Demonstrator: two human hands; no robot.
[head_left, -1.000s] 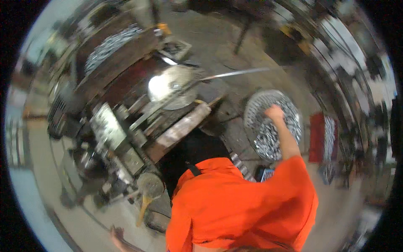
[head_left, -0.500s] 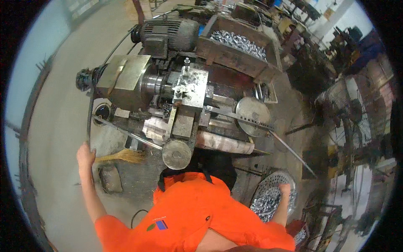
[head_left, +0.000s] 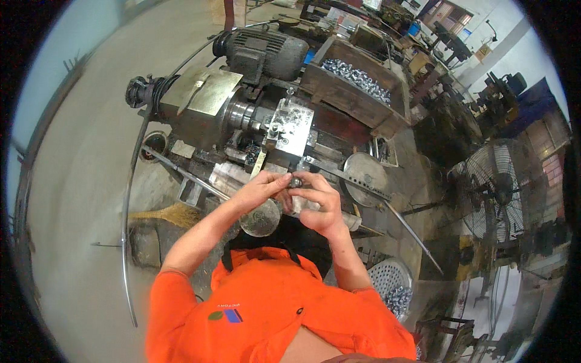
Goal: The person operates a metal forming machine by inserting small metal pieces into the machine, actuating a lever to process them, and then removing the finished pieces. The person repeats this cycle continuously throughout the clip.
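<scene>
In front of the lathe's tool block (head_left: 295, 130), my two hands meet at a small, round, dark metal part (head_left: 295, 183). The fingertips of my left hand (head_left: 264, 187) close on one side of it. My right hand (head_left: 322, 202) has its thumb and fingers curled about the other side. Fingers cover much of the part, so its full shape is hidden. Beyond my hands is the lathe's shiny spindle (head_left: 242, 115). A round metal disc (head_left: 260, 219) lies just below my left wrist. The long bar (head_left: 124, 230) at the left has no hand on it.
A perforated basin (head_left: 382, 275) at lower right holds small metal parts, as does the box (head_left: 339, 94) behind the lathe. A motor (head_left: 266, 53) stands at the back, a fan (head_left: 501, 190) to the right. A slanting rod (head_left: 414, 236) juts out right; a broom (head_left: 169, 215) lies left.
My left hand has left the long bar and my right hand has come up from the perforated basin. Both are now together at the small metal part before the lathe.
</scene>
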